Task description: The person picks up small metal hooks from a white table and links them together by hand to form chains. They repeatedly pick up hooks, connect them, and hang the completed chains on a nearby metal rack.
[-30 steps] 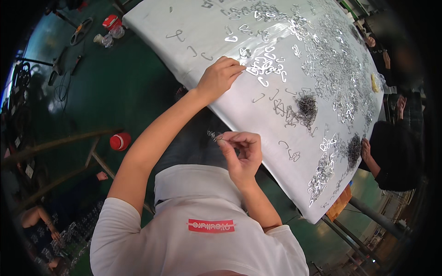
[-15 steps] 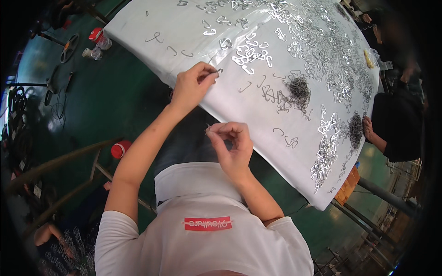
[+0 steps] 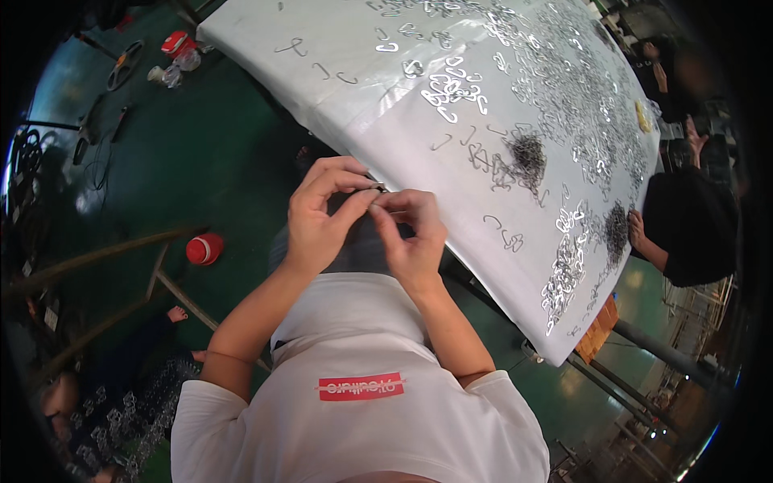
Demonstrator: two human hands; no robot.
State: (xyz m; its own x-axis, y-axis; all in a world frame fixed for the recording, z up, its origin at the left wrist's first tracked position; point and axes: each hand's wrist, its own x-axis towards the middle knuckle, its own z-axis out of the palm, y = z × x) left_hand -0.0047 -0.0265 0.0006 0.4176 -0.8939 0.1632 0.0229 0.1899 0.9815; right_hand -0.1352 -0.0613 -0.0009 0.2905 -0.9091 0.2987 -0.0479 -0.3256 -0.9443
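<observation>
My left hand [image 3: 319, 219] and my right hand [image 3: 419, 241] meet fingertip to fingertip in front of my waist, at the near edge of the white-covered table [image 3: 459, 205]. Pinched in the left fingers is a small metal hook [image 3: 380, 187], mostly covered by the fingertips. The right thumb and forefinger are pressed together against it; whatever they grip is too small to make out. On the table past my hands lie shiny flat metal hooks [image 3: 448, 95] in a loose group, and a dark tangle of thin wire clips [image 3: 527, 157].
More metal hooks [image 3: 568, 266] spread over the table's right and far parts. A co-worker's hand [image 3: 638, 231] rests beside another dark pile [image 3: 617, 229]. Left of me, a red container [image 3: 204, 249] stands near a metal frame [image 3: 165, 274]. Another person sits at lower left.
My left hand has come back from over the table, bringing the hook to the right hand. The right hand has risen slightly, and the fingertips of both now meet.
</observation>
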